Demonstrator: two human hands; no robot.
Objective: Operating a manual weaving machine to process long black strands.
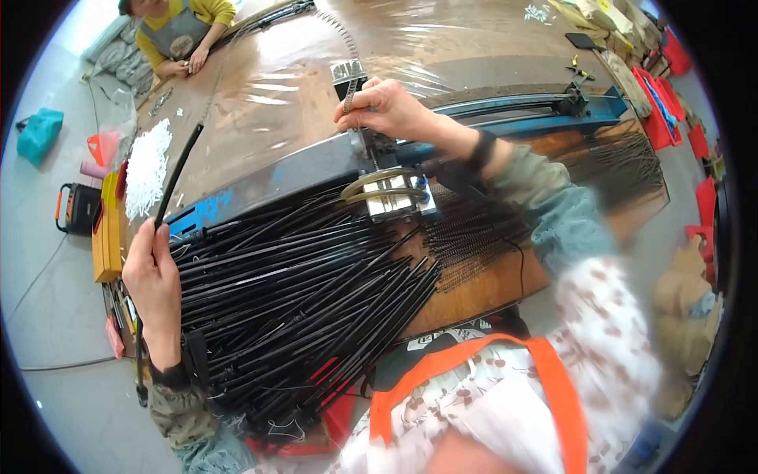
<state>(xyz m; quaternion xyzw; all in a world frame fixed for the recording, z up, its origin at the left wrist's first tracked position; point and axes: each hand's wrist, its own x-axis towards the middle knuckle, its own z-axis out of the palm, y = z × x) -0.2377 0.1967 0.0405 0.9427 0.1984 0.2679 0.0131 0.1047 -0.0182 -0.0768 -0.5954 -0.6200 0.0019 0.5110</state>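
My left hand (153, 272) is closed round a slim black tube (181, 170), which slants up and away to the right. From the tube's far tip a thin coil spring (338, 30) appears to arc along the far side of the table and come back down to my right hand (387, 109). The fingers of my right hand are pinched on that spring, just in front of a small dark metal block (346, 73). Below the right wrist sits a silver metal fixture (391, 204) with yellowish hoses looped over it. Many black tubes (276, 300) lie heaped between my arms.
A blue-and-grey metal rail (276, 170) crosses the table. Loose springs (474, 245) lie right of the tubes. Small white pieces (148, 170) are piled at left. Another person (178, 35) works at the far left corner. Red bins (657, 110) stand at right.
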